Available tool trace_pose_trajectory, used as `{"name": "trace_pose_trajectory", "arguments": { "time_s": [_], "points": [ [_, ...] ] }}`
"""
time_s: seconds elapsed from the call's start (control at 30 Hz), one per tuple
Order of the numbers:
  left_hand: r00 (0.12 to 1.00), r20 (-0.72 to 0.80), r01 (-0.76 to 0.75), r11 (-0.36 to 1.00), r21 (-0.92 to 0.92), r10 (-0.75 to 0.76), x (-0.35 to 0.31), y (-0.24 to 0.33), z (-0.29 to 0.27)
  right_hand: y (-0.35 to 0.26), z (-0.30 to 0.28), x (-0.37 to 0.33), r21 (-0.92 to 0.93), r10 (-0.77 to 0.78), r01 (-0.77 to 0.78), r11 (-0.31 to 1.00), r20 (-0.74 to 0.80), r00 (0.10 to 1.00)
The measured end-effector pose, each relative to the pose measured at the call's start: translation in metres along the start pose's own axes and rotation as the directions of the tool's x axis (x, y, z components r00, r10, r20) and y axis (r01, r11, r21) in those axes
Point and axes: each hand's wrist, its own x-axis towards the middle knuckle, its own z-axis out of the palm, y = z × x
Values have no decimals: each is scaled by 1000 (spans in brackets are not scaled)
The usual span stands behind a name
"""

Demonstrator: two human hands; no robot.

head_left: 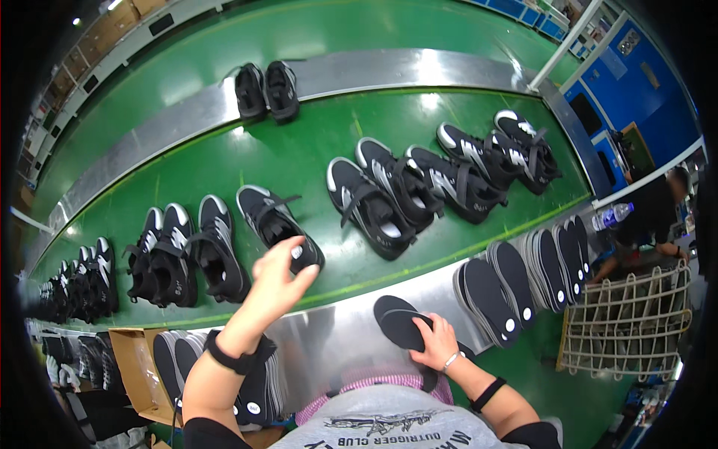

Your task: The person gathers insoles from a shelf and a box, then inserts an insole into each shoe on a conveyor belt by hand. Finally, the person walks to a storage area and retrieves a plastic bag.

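My left hand (278, 283) is at the heel of a black sneaker (271, 217) with a silver-grey toe, lying on the green belt. Its thumb and index finger are spread at the shoe's opening, where a white round dot shows; whether they touch the shoe is hard to see. In my right hand (437, 342) are black insoles (400, 320), apparently two overlapping, held by their near end over the metal ledge (329, 348). My right fingers wrap over the top one. To the right of that hand stand stacks of black insoles (486, 299) with white dots.
Several black sneakers (370, 209) lie on the green belt (299, 157) to both sides. A pair of sneakers (281, 91) sits on the far metal rail. More insoles (258, 385) and a cardboard box (138, 367) are near-left. A bottle (613, 216), wire basket (628, 322) and another person (658, 209) are at right.
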Motion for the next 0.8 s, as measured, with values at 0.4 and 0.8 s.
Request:
{"name": "trace_pose_trajectory", "arguments": {
  "time_s": [0.4, 0.8],
  "points": [
    [699, 577, 710, 316, -629, -423, 129, -7, 116, 8, -84, 119, -34, -192, 190, 981, -280, 941],
    [857, 515, 341, 742, -577, 6, 275, 3, 150, 95, -129, 273, -222, 229, -293, 930, -273, 934]
  ]
}}
